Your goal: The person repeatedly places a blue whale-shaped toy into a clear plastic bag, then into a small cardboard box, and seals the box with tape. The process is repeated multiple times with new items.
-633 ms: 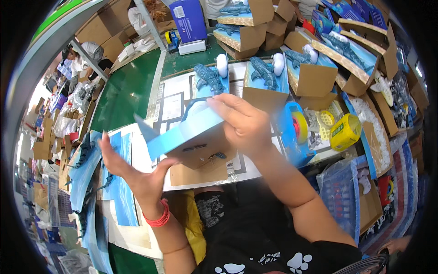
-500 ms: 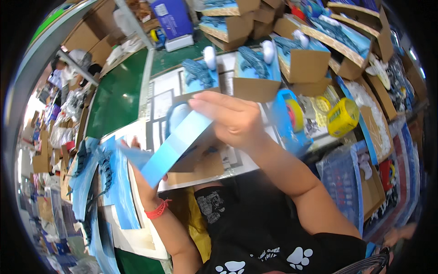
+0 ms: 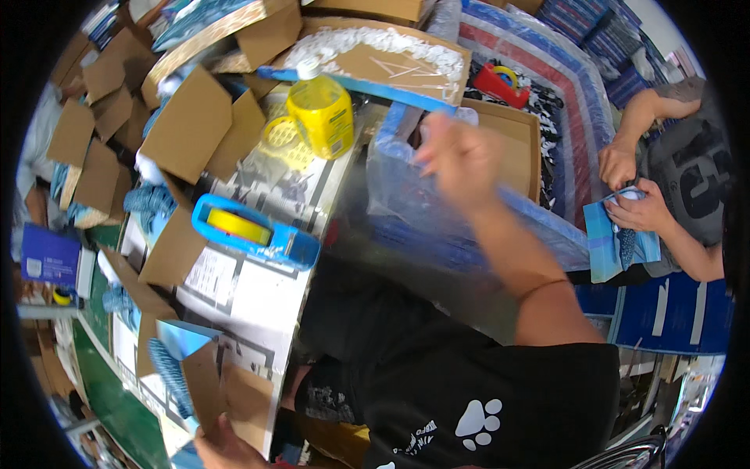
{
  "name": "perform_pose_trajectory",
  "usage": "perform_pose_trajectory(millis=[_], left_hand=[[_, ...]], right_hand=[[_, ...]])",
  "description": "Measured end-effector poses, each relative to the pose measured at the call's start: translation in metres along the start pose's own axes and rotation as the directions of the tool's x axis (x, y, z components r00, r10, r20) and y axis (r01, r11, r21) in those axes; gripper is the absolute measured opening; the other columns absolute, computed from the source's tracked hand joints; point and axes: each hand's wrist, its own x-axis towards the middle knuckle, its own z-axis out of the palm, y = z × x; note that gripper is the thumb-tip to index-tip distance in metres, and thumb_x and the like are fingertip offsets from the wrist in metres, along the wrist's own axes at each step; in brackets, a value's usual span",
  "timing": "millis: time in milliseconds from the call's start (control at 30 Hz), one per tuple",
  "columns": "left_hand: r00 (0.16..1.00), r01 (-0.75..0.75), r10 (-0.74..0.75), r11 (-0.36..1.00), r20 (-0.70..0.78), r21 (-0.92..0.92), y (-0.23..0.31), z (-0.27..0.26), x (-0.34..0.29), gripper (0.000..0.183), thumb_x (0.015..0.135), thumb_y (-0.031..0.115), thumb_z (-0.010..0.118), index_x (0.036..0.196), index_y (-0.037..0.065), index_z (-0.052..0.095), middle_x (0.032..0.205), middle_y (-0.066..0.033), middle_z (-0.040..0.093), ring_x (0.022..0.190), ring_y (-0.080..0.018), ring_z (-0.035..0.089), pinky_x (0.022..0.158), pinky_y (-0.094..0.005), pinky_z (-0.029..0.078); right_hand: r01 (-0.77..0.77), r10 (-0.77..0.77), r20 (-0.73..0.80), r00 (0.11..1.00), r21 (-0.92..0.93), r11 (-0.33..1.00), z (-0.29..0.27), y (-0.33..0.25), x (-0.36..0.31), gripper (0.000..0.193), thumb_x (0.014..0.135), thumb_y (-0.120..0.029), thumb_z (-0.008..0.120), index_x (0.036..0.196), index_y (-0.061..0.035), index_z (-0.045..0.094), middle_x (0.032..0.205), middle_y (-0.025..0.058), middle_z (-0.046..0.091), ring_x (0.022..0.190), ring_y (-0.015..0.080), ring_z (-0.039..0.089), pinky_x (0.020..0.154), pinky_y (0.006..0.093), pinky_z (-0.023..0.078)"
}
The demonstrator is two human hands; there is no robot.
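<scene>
- Left hand [image 3: 228, 449] grips the cardboard [image 3: 205, 383], fingers closed on its edge.
- Right hand [image 3: 465, 160] (blurred) is near the open box [image 3: 517, 156]: fingers curled, any hold I cannot tell.

Matt cardboard, glossy plastic.
The brown box [image 3: 205, 383] is smooth, matt cardboard; the blue toy [image 3: 169, 371] looks rough and ridged. The tape dispenser [image 3: 292, 245] is glossy plastic, the yellow bottle [image 3: 319, 117] shiny translucent plastic, the shirt [image 3: 516, 375] matt black cloth.

Brightly lit; right hand [image 3: 466, 162] blurred (straight edges bowed).
</scene>
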Motion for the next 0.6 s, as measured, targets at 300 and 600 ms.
perform_pose_trajectory(millis=[300, 600], left_hand=[[0.985, -0.139, 0.143, 0.989, 0.094, -0.042, 0.047, 0.018, -0.008, 0.036, 0.082, 0.023, 0.086, 0.103, -0.002, 0.072, 0.092, -0.0209, 0.072, 0.080, -0.0366, 0.068, 0.074, -0.0455, 0.056], [0.969, -0.242, 0.225, 0.946, 0.105, 0.214, 0.016, 0.014, -0.027, 0.052, 0.089, 0.040, 0.077, 0.117, -0.003, 0.067, 0.096, -0.0232, 0.071, 0.081, -0.0395, 0.067, 0.077, -0.0464, 0.055]], right_hand=[[-0.158, 0.854, 0.473, -0.216, -0.880, 0.447, -0.096, 0.365, 0.100, 0.062, 0.079, -0.053, 0.081, 0.123, -0.0104, 0.069, 0.106, 0.0114, 0.072, 0.090, 0.0244, 0.069, 0.079, 0.0447, 0.056], [-0.230, 0.893, 0.447, 0.053, -0.865, 0.447, 0.015, 0.423, 0.018, 0.085, 0.069, -0.059, 0.084, 0.136, -0.0122, 0.062, 0.124, 0.0156, 0.069, 0.103, 0.0333, 0.068, 0.089, 0.0430, 0.055]])
